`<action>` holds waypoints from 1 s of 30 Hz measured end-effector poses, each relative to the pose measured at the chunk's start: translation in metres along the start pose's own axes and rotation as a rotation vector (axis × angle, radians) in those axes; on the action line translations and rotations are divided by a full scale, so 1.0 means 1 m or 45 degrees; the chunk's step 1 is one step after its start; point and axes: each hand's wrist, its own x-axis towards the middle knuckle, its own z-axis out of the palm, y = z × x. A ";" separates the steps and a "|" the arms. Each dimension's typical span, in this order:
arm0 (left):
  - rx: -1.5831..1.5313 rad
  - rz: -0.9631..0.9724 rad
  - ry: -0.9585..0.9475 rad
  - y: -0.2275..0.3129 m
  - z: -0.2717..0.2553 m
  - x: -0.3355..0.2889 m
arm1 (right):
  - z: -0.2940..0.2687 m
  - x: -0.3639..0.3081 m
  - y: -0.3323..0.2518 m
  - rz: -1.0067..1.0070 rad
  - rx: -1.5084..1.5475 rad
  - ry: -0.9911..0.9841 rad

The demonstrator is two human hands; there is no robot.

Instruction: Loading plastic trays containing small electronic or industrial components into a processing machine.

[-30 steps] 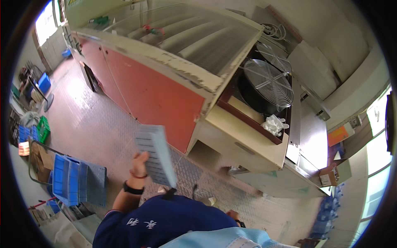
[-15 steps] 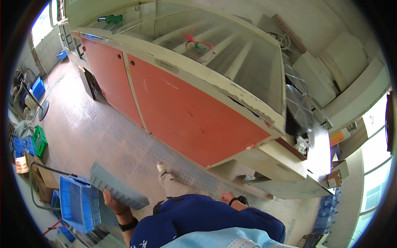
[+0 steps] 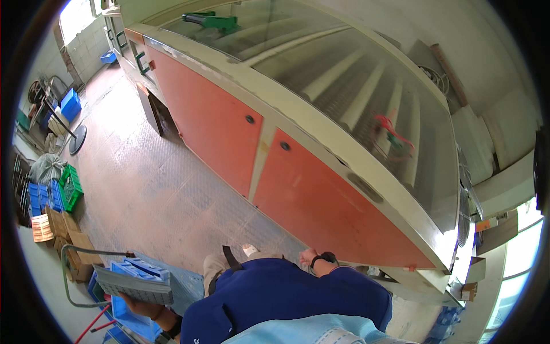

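- The left hand [image 3: 136,308], lower left of the frame, grips a flat grey rectangular piece with a grid-like pattern [image 3: 134,286] by its lower edge.
- The piece overlaps a blue plastic crate [image 3: 133,314] in the view; whether the two touch cannot be told.
- As far as can be judged, the picking-up is done: the piece is in the hand. Letting go of it is not yet done.
- The right hand [image 3: 309,257], lower centre of the frame, has its fingers curled in; nothing shows in it, though its inside is hidden. It is near a long cream cabinet with orange-red doors [image 3: 326,215]; contact cannot be told.
- On the cabinet's glass top lie a green-and-black hand tool [image 3: 212,22], upper centre-left, and a thin red cord [image 3: 388,124], upper right.
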 end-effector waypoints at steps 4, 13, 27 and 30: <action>0.153 0.246 0.129 0.010 -0.045 0.100 | 0.092 0.004 -0.118 -0.220 -0.026 -0.040; -0.093 -0.087 0.135 0.030 -0.046 0.366 | 0.297 -0.003 -0.254 -0.187 0.151 -0.069; 0.041 -0.015 0.118 0.018 0.069 0.655 | 0.483 0.041 -0.375 0.103 -0.039 0.048; 0.066 0.055 0.132 0.022 0.073 0.730 | 0.527 0.064 -0.438 0.142 0.160 -0.024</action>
